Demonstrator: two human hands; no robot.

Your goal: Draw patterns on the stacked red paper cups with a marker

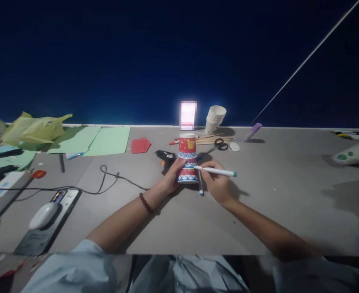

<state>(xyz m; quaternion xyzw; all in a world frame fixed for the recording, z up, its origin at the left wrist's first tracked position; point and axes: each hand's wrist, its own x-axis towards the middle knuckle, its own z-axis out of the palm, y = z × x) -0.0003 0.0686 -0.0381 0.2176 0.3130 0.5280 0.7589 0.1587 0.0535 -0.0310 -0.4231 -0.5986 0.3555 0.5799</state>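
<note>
head view, red cups (187,147), axis upright, white marker (217,171), near-level, tip leftward

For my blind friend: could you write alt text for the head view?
A person's left hand holds stacked red patterned cups; the right hand holds a white marker, tip at them. Scissors and green paper lie beyond.

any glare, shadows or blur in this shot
All in the head view: the pinkish-white rectangle is pixelated and glares; the leaning white paper-cup stack and right hand cast shadows rightward; the red patterned paper cups look fairly clear, the right elbow soft.
</note>
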